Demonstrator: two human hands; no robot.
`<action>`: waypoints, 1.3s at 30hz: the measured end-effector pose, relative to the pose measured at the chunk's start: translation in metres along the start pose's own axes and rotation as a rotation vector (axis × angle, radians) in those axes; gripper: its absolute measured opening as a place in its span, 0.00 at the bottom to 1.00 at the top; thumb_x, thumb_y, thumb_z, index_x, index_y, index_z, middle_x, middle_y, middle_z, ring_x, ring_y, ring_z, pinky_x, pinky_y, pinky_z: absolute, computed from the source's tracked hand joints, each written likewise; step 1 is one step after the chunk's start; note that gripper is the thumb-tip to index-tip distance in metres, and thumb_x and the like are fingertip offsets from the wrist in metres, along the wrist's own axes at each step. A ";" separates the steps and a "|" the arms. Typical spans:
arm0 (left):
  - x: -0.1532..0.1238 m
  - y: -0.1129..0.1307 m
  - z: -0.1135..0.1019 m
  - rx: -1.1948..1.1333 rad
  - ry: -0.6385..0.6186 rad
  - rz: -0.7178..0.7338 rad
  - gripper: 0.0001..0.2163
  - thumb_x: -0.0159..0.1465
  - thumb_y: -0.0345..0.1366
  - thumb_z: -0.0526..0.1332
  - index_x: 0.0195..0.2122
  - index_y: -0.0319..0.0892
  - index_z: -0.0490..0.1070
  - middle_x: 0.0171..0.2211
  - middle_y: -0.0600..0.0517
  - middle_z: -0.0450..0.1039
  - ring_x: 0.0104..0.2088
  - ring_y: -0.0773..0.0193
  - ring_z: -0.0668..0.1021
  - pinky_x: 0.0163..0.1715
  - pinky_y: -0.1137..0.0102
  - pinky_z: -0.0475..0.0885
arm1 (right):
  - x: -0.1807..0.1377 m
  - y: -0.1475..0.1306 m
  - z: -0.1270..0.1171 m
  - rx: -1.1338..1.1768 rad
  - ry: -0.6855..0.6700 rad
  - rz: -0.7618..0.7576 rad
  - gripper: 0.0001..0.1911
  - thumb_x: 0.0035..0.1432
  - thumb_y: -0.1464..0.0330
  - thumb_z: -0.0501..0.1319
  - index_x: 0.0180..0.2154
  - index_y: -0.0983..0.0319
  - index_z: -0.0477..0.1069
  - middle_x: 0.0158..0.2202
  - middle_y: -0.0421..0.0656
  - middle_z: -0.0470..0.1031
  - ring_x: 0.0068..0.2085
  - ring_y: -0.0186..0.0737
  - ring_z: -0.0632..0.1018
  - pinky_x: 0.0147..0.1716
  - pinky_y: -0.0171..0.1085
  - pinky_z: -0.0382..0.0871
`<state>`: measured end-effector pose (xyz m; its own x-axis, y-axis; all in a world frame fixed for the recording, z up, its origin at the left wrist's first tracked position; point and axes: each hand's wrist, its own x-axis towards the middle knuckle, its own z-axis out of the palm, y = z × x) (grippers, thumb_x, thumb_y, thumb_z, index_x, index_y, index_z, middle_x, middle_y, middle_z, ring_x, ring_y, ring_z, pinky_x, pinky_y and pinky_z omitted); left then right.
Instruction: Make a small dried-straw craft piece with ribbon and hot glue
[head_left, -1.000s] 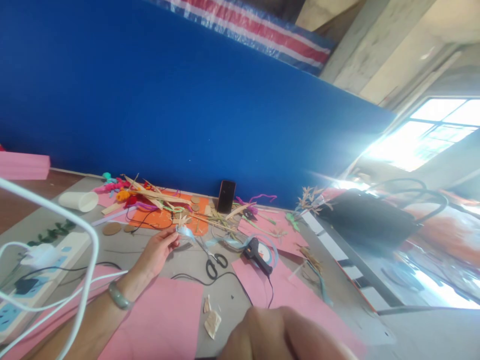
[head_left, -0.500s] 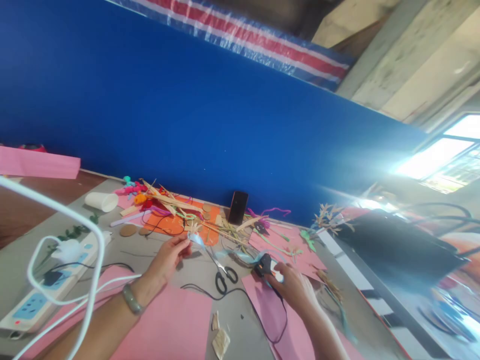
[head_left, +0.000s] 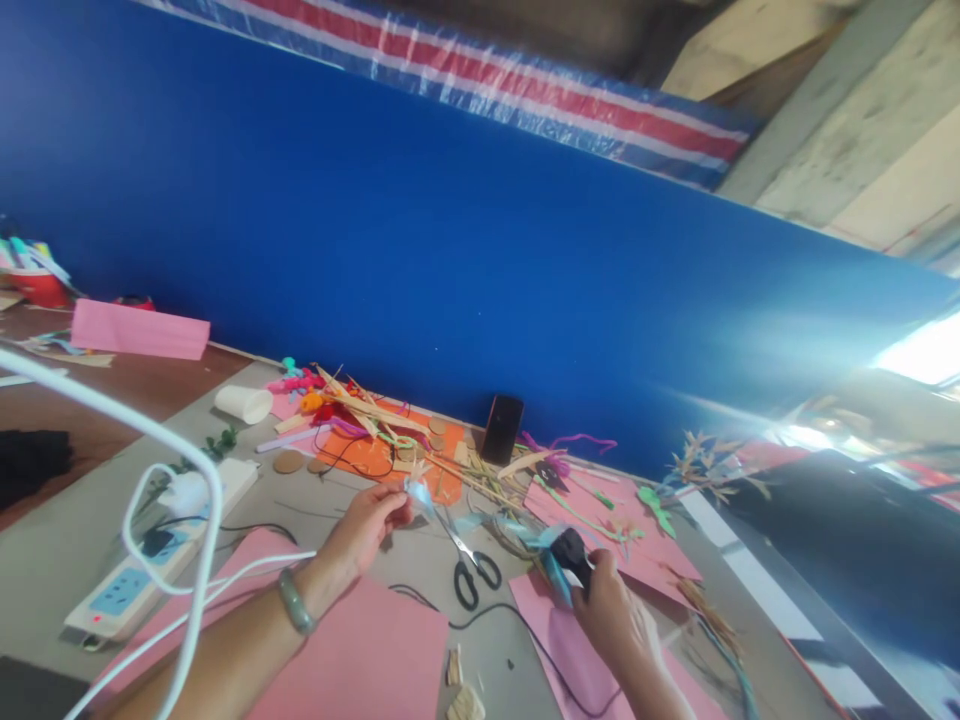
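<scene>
My left hand (head_left: 375,522) is closed in a pinch on a small bundle (head_left: 421,492) with pale straw-like tips and light blue ribbon. In my right hand (head_left: 611,605) is a black glue gun (head_left: 571,553), its nozzle end pointing up and left. A blue ribbon roll (head_left: 556,580) sits against the glue gun's left side; whether my fingers also touch it I cannot tell. Loose light blue ribbon (head_left: 517,530) trails leftward from there. Between my hands, scissors (head_left: 472,565) with black handles lie on the table, blades toward the bundle.
A power strip (head_left: 124,590) with white cables (head_left: 202,560) stands at the left. Pink sheets (head_left: 375,650) cover parts of the table (head_left: 300,510). Dried stalks (head_left: 375,405), a white cup (head_left: 244,404) and a phone (head_left: 502,430) line the back by the blue partition (head_left: 450,250).
The view has swung left, so things sit farther right. My right hand has turned the glue gun, and the ribbon roll now shows to its left. My left hand keeps its pinch.
</scene>
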<state>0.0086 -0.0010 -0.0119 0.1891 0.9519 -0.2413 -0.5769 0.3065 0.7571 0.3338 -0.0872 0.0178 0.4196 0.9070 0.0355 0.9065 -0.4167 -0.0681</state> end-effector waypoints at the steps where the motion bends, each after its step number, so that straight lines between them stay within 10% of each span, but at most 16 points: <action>1: -0.002 0.001 0.002 0.008 0.005 -0.005 0.10 0.47 0.36 0.70 0.28 0.37 0.74 0.23 0.54 0.75 0.23 0.71 0.75 0.28 0.76 0.69 | -0.004 -0.001 -0.006 0.030 0.033 0.012 0.15 0.54 0.69 0.53 0.45 0.62 0.60 0.34 0.48 0.76 0.32 0.47 0.79 0.24 0.35 0.62; 8: -0.012 0.009 0.014 0.088 0.034 -0.081 0.07 0.48 0.34 0.67 0.27 0.37 0.73 0.19 0.55 0.71 0.19 0.72 0.72 0.18 0.78 0.60 | -0.043 -0.037 -0.048 0.445 0.211 -0.195 0.14 0.54 0.58 0.56 0.39 0.59 0.67 0.27 0.40 0.75 0.27 0.42 0.76 0.27 0.35 0.68; 20: -0.017 0.011 0.017 0.203 -0.039 0.105 0.08 0.51 0.35 0.66 0.20 0.37 0.72 0.17 0.54 0.70 0.21 0.71 0.71 0.26 0.75 0.66 | -0.071 -0.129 -0.044 0.759 -0.119 -0.530 0.18 0.60 0.56 0.55 0.25 0.62 0.66 0.19 0.37 0.63 0.21 0.32 0.63 0.19 0.31 0.59; 39: -0.017 0.006 0.014 0.254 -0.098 0.158 0.07 0.51 0.36 0.64 0.23 0.37 0.74 0.18 0.54 0.71 0.22 0.68 0.71 0.31 0.71 0.67 | -0.054 -0.137 -0.028 0.590 -0.081 -0.576 0.25 0.64 0.55 0.49 0.20 0.61 0.64 0.14 0.39 0.65 0.21 0.37 0.68 0.21 0.33 0.61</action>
<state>0.0129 -0.0152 0.0049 0.1958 0.9789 -0.0584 -0.3907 0.1325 0.9109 0.1885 -0.0806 0.0532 -0.1279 0.9797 0.1544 0.7954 0.1944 -0.5741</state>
